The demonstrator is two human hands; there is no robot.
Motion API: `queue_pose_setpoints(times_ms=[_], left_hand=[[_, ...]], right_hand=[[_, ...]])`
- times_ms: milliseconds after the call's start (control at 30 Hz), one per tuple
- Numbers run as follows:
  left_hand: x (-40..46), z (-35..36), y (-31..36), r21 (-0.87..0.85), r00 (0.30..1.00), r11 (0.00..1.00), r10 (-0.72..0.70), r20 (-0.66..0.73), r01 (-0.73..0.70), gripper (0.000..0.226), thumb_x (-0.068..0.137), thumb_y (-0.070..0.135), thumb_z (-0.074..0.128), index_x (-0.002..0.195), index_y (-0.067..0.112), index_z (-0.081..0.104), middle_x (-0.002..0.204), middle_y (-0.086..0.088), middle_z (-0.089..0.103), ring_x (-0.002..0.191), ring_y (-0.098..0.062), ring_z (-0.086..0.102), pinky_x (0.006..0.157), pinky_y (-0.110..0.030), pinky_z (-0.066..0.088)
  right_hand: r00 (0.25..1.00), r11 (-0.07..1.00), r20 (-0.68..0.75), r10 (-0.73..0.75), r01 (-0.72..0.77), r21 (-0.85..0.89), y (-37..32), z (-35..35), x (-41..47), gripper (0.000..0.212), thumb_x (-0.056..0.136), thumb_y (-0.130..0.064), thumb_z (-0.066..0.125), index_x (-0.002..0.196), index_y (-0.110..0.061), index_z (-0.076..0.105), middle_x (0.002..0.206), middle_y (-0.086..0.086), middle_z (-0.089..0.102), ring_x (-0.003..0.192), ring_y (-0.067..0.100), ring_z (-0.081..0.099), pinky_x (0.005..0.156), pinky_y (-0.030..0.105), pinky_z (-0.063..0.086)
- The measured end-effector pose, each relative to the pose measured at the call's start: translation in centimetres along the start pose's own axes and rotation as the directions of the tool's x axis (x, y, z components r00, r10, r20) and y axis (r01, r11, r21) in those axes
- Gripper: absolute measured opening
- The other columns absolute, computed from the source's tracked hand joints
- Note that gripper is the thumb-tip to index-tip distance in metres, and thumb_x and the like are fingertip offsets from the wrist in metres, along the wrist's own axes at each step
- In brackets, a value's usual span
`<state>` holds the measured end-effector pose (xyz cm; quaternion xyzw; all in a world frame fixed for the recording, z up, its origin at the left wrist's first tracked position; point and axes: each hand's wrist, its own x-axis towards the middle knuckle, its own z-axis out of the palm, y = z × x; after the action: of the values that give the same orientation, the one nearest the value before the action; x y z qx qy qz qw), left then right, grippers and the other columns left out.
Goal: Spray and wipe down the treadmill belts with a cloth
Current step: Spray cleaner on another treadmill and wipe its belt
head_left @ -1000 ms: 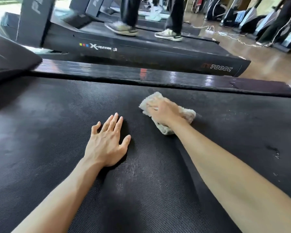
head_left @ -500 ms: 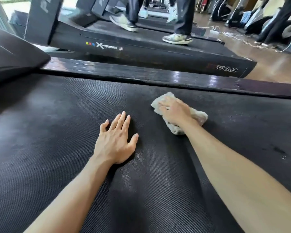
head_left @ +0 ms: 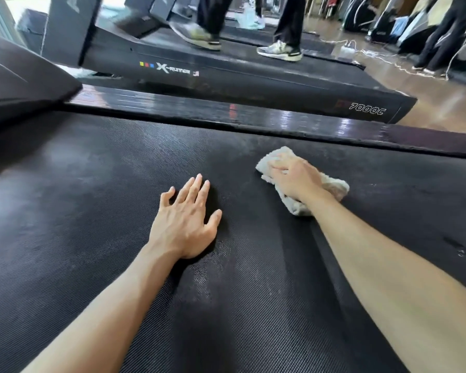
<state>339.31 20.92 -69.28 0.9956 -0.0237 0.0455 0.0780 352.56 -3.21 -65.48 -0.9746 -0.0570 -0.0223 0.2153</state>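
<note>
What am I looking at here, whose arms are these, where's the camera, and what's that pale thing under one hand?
There is no robot here. The picture comes from a wide-angle camera worn on a person's head, looking forward and down, so the two bare arms reaching in from the bottom are that person's own.

The dark textured surface is a treadmill belt. The left hand lies flat on it with fingers spread and holds nothing. The right hand presses down on a crumpled pale cloth, which lies on the belt; this is the wiping. No spray bottle is in view.

Past the glossy side rail stands a second treadmill, where someone in sneakers is walking.
</note>
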Motion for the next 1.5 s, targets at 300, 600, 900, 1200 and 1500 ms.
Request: queue_pose_setpoints(times_ms=[300,600,900,1200,1500], left_hand=[[0.0,0.0,-0.1,-0.010,1.000,1.000,0.001,-0.005,-0.001,0.090,0.085,0.066,-0.001,0.163,0.022,0.005,0.170,0.004,-0.008,0.155,-0.006,-0.010,0.126,-0.042,0.000],[0.0,-0.1,0.0,0.001,1.000,1.000,0.002,-0.003,-0.002,0.086,0.088,0.063,0.006,0.163,0.022,0.006,0.170,0.004,-0.006,0.155,-0.008,-0.008,0.125,-0.042,0.002],[0.0,0.0,-0.1,0.008,1.000,1.000,0.012,-0.003,-0.012,0.080,0.094,0.062,0.009,0.163,0.020,0.005,0.170,0.004,-0.006,0.155,-0.008,-0.009,0.126,-0.042,0.000],[0.1,0.0,-0.2,0.014,1.000,1.000,0.020,0.000,-0.020,0.092,0.083,0.068,-0.004,0.163,0.022,0.005,0.170,0.006,-0.007,0.155,-0.005,-0.010,0.125,-0.041,0.001],[-0.2,-0.5,0.1,0.024,1.000,1.000,0.004,0.015,-0.004,0.079,0.096,0.064,0.015,0.163,0.022,0.010,0.171,0.005,0.000,0.156,-0.008,-0.003,0.125,-0.042,0.004]], right_hand=[[0.984,0.981,0.078,-0.161,0.151,0.119,3.4,-1.0,-6.6,0.021,0.091,-0.033,0.057,0.094,-0.031,0.078,0.120,-0.022,0.068,0.114,0.006,0.058,0.100,0.037,0.048],[0.997,0.997,0.052,-0.056,0.053,0.052,-1.7,1.8,-1.7,0.041,0.086,-0.057,0.048,0.120,-0.043,0.067,0.132,-0.003,0.066,0.123,0.028,0.060,0.102,0.040,0.048],[0.982,0.985,-0.082,0.169,-0.171,-0.024,3.2,0.4,0.5,0.061,0.084,-0.067,0.035,0.130,-0.035,0.058,0.131,-0.009,0.062,0.119,0.028,0.060,0.098,0.041,0.047],[0.986,0.988,0.101,-0.133,0.139,-0.061,-0.4,2.0,-2.8,0.066,0.088,-0.062,0.039,0.146,-0.035,0.054,0.159,-0.015,0.043,0.147,0.018,0.038,0.119,0.040,0.033],[0.986,0.984,-0.077,0.145,-0.152,-0.092,1.4,-0.8,-3.2,0.039,0.097,-0.050,0.038,0.106,-0.028,0.069,0.126,0.006,0.060,0.121,0.036,0.055,0.096,0.040,0.040]])
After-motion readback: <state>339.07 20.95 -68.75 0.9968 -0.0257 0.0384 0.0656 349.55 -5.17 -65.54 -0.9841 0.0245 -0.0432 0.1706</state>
